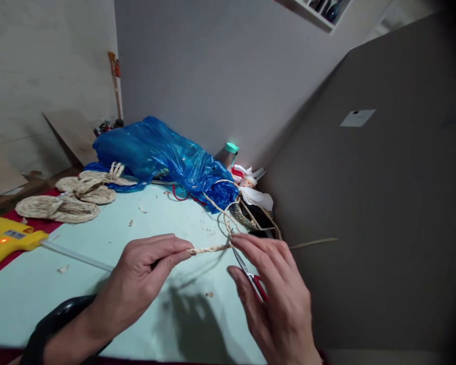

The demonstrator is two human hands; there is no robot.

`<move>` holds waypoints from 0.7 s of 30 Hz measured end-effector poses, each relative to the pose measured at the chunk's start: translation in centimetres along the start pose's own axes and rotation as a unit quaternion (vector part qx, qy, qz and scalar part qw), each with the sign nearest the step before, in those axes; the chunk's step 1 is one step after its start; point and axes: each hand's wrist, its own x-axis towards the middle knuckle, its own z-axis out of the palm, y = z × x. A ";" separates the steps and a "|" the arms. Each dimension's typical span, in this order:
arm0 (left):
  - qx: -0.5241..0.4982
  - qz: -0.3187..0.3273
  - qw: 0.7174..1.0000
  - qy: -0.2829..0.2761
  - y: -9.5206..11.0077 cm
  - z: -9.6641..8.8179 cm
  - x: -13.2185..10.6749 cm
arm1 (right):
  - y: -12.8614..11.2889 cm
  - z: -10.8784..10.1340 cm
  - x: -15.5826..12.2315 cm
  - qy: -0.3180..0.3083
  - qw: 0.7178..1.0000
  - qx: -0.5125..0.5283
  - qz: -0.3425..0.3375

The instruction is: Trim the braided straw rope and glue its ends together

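My left hand (pixel 148 276) pinches a braided straw cord (pixel 211 249) between thumb and fingertips. The cord runs across to the fingertips of my right hand (pixel 277 289), where thin strands lead up toward the blue bag. My right hand's fingers are stretched out at the cord's far end, with the thumb standing apart below. Through that gap shows a pair of scissors (pixel 247 271) with red handles, partly hidden by the hand. A pale loose strand (pixel 315 243) sticks out to the right from behind my right hand.
A blue plastic bag (pixel 155 147) lies at the back of the pale table (pixel 144 329). Bundled straw coils (pixel 57 209) sit at the left, behind a yellow glue gun (pixel 11 241) with a lit orange light. A bottle with a turquoise lid (pixel 231 149) stands near the wall.
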 end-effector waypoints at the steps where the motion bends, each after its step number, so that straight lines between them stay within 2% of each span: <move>1: 0.010 0.012 1.000 0.001 0.4 -0.1 0.0 | -0.4 0.2 0.6 -0.019 1.000 0.002 -0.012; 3: 0.029 0.031 0.999 0.025 1.0 -0.3 0.1 | -0.7 1.1 1.5 -0.063 0.997 0.036 -0.019; 5: 0.012 0.026 0.998 0.061 1.4 -0.7 0.3 | -0.9 2.1 2.0 -0.060 0.993 0.096 0.011; 7: -0.085 -0.006 0.993 0.081 1.8 -0.9 0.6 | -1.1 3.1 2.4 -0.032 0.982 0.174 0.063; 10: -0.267 -0.063 0.959 0.070 2.1 -0.6 1.1 | -1.8 4.4 2.6 0.016 0.957 0.257 0.131; 11: -0.285 -0.072 0.953 0.068 2.1 -0.4 1.2 | -2.1 4.8 2.7 0.031 0.953 0.267 0.143; 15: -0.287 -0.081 0.952 0.071 2.2 0.7 1.3 | -3.1 5.9 2.5 0.063 0.942 0.282 0.168; 21: -0.270 -0.099 0.955 0.072 2.1 0.6 0.7 | -3.4 6.7 1.7 0.028 0.933 0.312 0.175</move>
